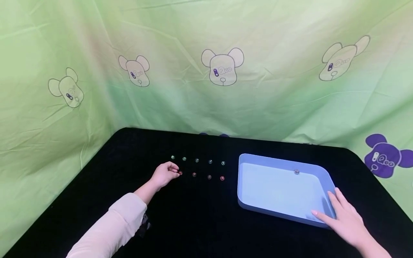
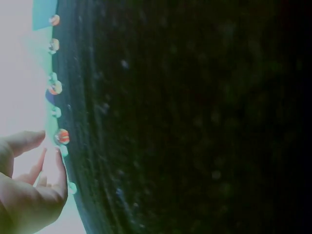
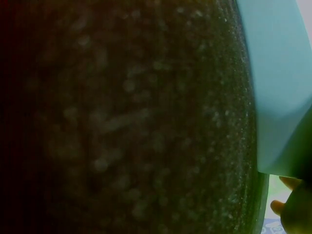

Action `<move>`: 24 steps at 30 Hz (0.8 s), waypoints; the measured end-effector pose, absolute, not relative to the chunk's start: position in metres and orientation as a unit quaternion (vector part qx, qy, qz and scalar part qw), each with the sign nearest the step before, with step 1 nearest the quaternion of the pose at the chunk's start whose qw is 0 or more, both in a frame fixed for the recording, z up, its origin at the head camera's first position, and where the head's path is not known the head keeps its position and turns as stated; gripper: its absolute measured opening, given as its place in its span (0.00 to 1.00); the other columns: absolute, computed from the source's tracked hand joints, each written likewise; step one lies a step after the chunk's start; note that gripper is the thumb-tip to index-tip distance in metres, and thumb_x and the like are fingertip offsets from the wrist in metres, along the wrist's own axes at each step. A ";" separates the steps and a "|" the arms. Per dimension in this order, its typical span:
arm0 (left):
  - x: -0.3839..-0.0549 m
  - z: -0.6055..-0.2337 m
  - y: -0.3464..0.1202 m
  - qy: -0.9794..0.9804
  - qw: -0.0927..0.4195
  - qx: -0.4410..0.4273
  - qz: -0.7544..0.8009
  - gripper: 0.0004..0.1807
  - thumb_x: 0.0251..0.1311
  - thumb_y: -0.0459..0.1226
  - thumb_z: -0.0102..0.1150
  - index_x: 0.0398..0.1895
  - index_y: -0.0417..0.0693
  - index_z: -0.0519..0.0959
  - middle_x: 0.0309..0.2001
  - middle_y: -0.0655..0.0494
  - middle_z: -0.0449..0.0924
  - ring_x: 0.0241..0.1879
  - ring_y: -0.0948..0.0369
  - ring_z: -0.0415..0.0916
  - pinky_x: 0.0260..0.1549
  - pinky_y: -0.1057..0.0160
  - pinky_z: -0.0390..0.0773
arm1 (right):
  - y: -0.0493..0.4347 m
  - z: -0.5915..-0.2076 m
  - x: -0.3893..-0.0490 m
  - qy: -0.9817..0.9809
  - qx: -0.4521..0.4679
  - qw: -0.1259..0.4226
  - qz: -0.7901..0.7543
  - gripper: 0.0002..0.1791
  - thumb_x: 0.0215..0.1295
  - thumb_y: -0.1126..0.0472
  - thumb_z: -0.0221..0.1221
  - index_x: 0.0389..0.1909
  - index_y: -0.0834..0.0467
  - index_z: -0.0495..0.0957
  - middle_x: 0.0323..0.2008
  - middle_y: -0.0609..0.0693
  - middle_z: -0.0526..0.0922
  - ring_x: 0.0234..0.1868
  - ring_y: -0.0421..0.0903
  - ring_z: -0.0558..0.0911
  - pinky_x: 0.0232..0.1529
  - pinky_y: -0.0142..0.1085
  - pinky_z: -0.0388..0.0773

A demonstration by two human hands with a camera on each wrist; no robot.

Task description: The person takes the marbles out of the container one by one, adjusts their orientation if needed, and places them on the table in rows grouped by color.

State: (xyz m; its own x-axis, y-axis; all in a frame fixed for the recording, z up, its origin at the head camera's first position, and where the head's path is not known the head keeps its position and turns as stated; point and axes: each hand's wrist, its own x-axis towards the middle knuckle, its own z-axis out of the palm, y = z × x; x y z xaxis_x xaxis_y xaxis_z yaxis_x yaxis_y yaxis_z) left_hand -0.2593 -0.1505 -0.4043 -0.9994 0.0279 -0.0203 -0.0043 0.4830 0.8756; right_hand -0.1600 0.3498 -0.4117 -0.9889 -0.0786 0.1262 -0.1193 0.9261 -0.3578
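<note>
My left hand [image 1: 165,174] is at the left end of the front row, its fingertips close beside a red-orange marble [image 1: 180,173]. In the left wrist view, thumb and forefinger stand apart near that striped marble [image 2: 62,136], and no grip on it shows. Other reddish marbles [image 1: 194,175] continue the row rightward. Behind them runs a row of greenish clear marbles [image 1: 197,160]. On the right, my right hand [image 1: 348,220] holds the near right corner of a blue tray [image 1: 271,211], thumb over the near rim. One marble [image 1: 297,172] lies inside the tray by its far wall.
A black cloth [image 1: 193,222] covers the table. Green curtains [image 1: 180,100] printed with bear heads hang behind and along both sides. Some small dark object [image 1: 145,225] shows under the left sleeve, too dim to identify.
</note>
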 end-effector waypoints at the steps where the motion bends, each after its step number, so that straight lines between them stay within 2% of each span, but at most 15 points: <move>1: -0.259 -0.404 -0.149 0.858 0.014 0.008 0.514 0.10 0.43 0.25 0.59 0.32 0.34 0.74 0.28 0.51 0.75 0.31 0.60 0.73 0.31 0.66 0.73 | 0.350 -0.412 -0.160 -0.980 0.050 0.054 0.186 0.45 0.56 0.46 0.52 0.57 0.79 0.46 0.61 0.71 0.34 0.55 0.74 0.44 0.42 0.64 0.47; 9: -0.248 -0.395 -0.133 0.840 0.011 0.047 0.540 0.11 0.43 0.25 0.58 0.34 0.33 0.74 0.32 0.45 0.76 0.31 0.59 0.74 0.31 0.65 0.74 | 0.351 -0.412 -0.159 -0.980 0.049 0.050 0.189 0.45 0.56 0.46 0.52 0.57 0.78 0.46 0.61 0.71 0.34 0.55 0.74 0.44 0.42 0.65 0.47; 16: -0.238 -0.390 -0.115 0.831 0.025 0.085 0.549 0.11 0.43 0.25 0.58 0.34 0.34 0.74 0.32 0.46 0.76 0.30 0.60 0.73 0.30 0.66 0.73 | 0.351 -0.411 -0.158 -0.979 0.052 0.054 0.191 0.45 0.55 0.47 0.53 0.57 0.78 0.46 0.61 0.70 0.35 0.54 0.74 0.45 0.42 0.64 0.48; 20: -0.232 -0.386 -0.103 0.824 0.038 0.123 0.552 0.12 0.44 0.25 0.58 0.35 0.32 0.73 0.33 0.42 0.76 0.32 0.56 0.74 0.32 0.64 0.74 | 0.352 -0.410 -0.158 -0.979 0.053 0.053 0.191 0.45 0.55 0.46 0.53 0.58 0.78 0.46 0.61 0.70 0.34 0.54 0.74 0.45 0.42 0.64 0.47; 24: -0.219 -0.373 -0.088 0.807 0.062 0.163 0.564 0.12 0.45 0.24 0.56 0.36 0.28 0.72 0.35 0.37 0.74 0.33 0.55 0.73 0.32 0.67 0.73 | 0.353 -0.409 -0.158 -0.978 0.055 0.057 0.191 0.45 0.55 0.47 0.53 0.57 0.78 0.47 0.61 0.70 0.35 0.54 0.74 0.45 0.42 0.64 0.48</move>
